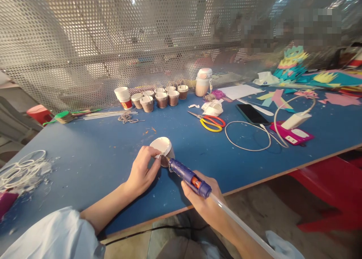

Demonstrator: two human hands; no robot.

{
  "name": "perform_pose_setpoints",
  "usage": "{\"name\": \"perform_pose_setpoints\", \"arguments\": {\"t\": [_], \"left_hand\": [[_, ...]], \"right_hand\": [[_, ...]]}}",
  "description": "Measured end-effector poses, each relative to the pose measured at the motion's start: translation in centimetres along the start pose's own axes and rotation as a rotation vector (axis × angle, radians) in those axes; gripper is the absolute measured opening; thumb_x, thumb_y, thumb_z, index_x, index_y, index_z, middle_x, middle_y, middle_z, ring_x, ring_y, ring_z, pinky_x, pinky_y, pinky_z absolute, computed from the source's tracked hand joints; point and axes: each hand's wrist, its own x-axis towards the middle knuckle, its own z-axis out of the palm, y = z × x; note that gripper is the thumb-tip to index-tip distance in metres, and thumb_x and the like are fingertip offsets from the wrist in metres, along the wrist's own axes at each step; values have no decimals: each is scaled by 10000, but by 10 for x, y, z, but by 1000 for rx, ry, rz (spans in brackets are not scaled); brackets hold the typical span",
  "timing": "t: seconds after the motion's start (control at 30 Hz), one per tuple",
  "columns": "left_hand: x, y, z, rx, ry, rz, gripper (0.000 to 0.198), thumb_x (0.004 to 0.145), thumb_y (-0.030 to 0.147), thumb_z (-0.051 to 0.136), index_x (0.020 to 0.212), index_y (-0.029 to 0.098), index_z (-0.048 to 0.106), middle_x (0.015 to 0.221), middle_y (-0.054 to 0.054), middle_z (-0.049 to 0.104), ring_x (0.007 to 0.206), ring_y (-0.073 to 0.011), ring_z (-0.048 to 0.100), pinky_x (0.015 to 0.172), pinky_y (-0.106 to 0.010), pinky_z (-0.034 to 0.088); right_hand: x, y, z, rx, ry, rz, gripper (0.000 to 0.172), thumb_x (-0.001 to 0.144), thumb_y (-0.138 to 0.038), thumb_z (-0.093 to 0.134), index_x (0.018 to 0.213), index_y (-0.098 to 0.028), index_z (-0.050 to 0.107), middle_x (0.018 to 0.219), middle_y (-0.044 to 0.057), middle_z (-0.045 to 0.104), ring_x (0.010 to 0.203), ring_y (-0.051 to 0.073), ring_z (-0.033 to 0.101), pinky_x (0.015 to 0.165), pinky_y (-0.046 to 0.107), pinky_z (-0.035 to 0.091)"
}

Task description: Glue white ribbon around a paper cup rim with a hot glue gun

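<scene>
In the head view a small cup (161, 145) with a white upper band and a brown lower side stands on the blue table in front of me. My left hand (145, 164) is closed at its near left side, thumb and fingertips pinching the end of a white paper strip (158, 156) against it. Wrapped around a dark blue hot glue gun (183, 173), my right hand (202, 195) points the nozzle at the cup, close to the left fingertips. A long clear glue stick (240, 223) sticks out of the gun's back end. The fingers' undersides are hidden.
Behind stand several brown-wrapped cups (161, 100), stacked paper cups (122, 94) and a bottle (203, 83). Scissors (212, 123), a phone (252, 114) and a cable-connected charger (296, 120) lie right. White cord loops (24, 166) lie left. A black cord (158, 228) hangs below the table edge.
</scene>
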Motion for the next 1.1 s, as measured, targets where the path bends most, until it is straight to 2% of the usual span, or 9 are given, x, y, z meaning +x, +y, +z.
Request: {"name": "perform_pose_setpoints", "arguments": {"t": [0.17, 0.4, 0.57, 0.87, 0.97, 1.1], "left_hand": [[0, 1, 0, 11, -10, 8, 97, 900, 134, 473, 922, 212, 526, 799, -23, 603, 753, -159, 557, 696, -290, 462], [2, 1, -1, 8, -13, 27, 99, 904, 128, 469, 922, 212, 518, 791, -13, 593, 746, -151, 552, 687, -281, 458], [1, 1, -1, 7, -13, 9, 81, 912, 152, 468, 907, 213, 522, 792, -16, 607, 751, -156, 559, 695, -290, 458], [1, 1, -1, -3, -20, 28, 92, 912, 134, 475, 921, 215, 517, 811, -13, 600, 758, -152, 547, 703, -281, 447], [1, 1, -1, 1, -14, 24, 94, 911, 137, 467, 924, 215, 517, 801, -13, 594, 753, -154, 550, 696, -283, 449], [1, 1, 0, -4, -11, 21, 97, 901, 131, 479, 926, 213, 523, 805, -12, 597, 756, -152, 554, 702, -277, 452]], "right_hand": [[-1, -1, -1, 43, 5, 11, 251, 862, -292, 529, 641, -218, 435, 530, -57, 439, 460, 90, 389, 493, 212, 382], [3, -4, 4, 17, 8, 20, 189, 862, -290, 524, 689, -216, 502, 563, -40, 520, 507, 110, 472, 556, 220, 420], [1, -4, 3, -25, 8, 29, 239, 870, -282, 529, 649, -221, 463, 536, -53, 493, 477, 100, 437, 535, 216, 398], [-2, 0, 5, -36, 8, -37, 197, 877, -256, 535, 691, -215, 483, 563, -50, 498, 503, 101, 450, 549, 217, 383], [-2, 2, 4, -53, 0, -27, 217, 872, -251, 528, 672, -219, 451, 547, -55, 466, 489, 98, 418, 524, 219, 364], [-6, -2, -2, 12, -6, -8, 224, 860, -247, 527, 658, -221, 433, 533, -60, 427, 473, 92, 387, 504, 215, 364]]}}
